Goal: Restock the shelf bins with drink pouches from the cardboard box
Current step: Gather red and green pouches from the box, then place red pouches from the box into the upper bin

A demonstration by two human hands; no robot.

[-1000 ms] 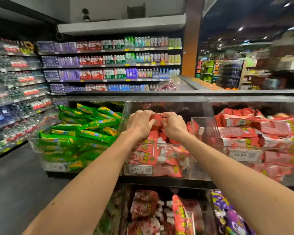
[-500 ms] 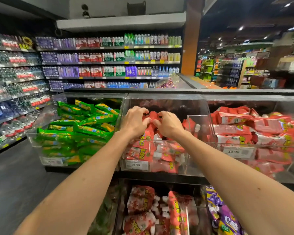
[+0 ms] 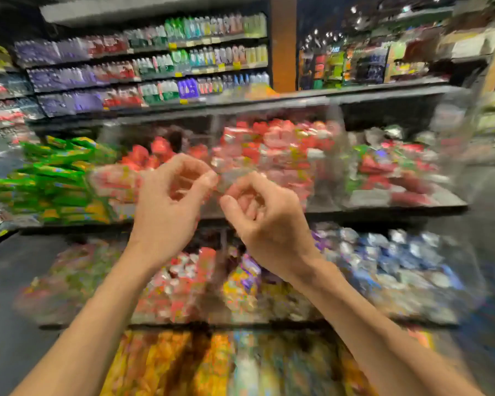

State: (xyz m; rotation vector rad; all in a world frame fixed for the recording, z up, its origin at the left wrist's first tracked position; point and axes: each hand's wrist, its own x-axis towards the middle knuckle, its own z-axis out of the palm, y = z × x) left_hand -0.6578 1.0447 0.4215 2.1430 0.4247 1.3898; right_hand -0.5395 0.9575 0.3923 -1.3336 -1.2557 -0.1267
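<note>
The view is motion-blurred. My left hand [image 3: 169,207] and my right hand [image 3: 266,218] hover close together in front of the upper shelf, drawn back from the bins. Their fingers are loosely curled and hold nothing. Just behind my left hand is the clear bin of red drink pouches [image 3: 152,155]. A second bin heaped with red pouches [image 3: 277,144] stands to its right, and green pouches [image 3: 57,178] fill the bin on the left. No cardboard box is in view.
Below my hands, a lower shelf holds red pouches [image 3: 180,284], purple packs [image 3: 249,270] and blue-silver packs [image 3: 397,261]. Orange and yellow packs [image 3: 169,361] lie on the bottom level. Bottle shelves [image 3: 155,67] line the back wall. Dark floor lies on both sides.
Both hands have let go of the red pouches and pulled back out of the middle bin toward me. The camera has swung right and down, blurring the view.
</note>
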